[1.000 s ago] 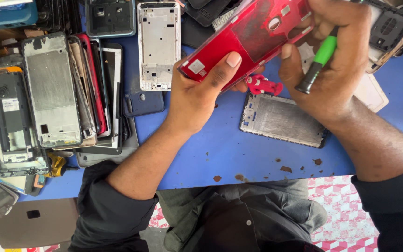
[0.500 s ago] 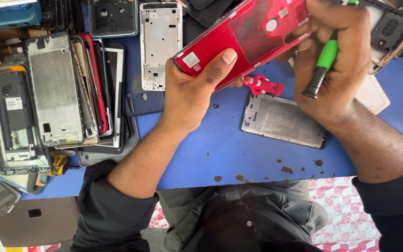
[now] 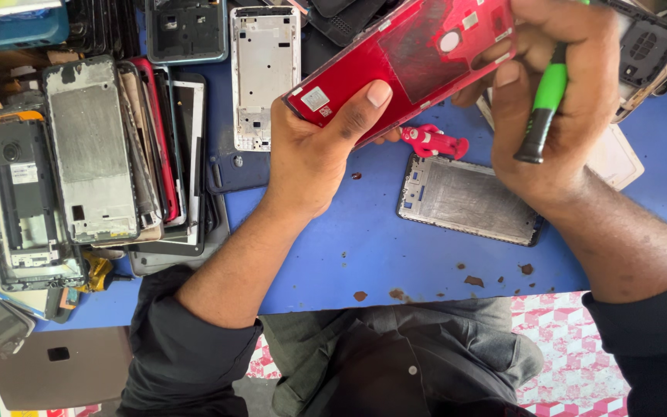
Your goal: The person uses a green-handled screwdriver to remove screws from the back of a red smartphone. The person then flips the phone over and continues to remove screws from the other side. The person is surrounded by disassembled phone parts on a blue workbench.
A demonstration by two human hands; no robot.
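My left hand (image 3: 322, 147) grips the near end of a red phone back cover (image 3: 407, 66), thumb pressed on its inner face, holding it tilted above the blue table (image 3: 364, 239). My right hand (image 3: 557, 100) holds the cover's far end with its fingertips and also clasps a green-and-black screwdriver (image 3: 543, 104), whose black end points down toward me. Below the cover lies a small red plastic piece (image 3: 432, 141). A grey phone frame (image 3: 468, 199) lies flat under my right wrist.
A pile of stripped phone frames and covers (image 3: 94, 162) crowds the left side. A white frame (image 3: 262, 73) lies upright at the top centre, with dark housings (image 3: 187, 31) beside it. More parts (image 3: 650, 54) sit at top right. The table's near edge runs above my lap.
Both hands have shifted slightly up and right with the red cover, and the cover is tilted a bit more. The screwdriver stays in my right hand.
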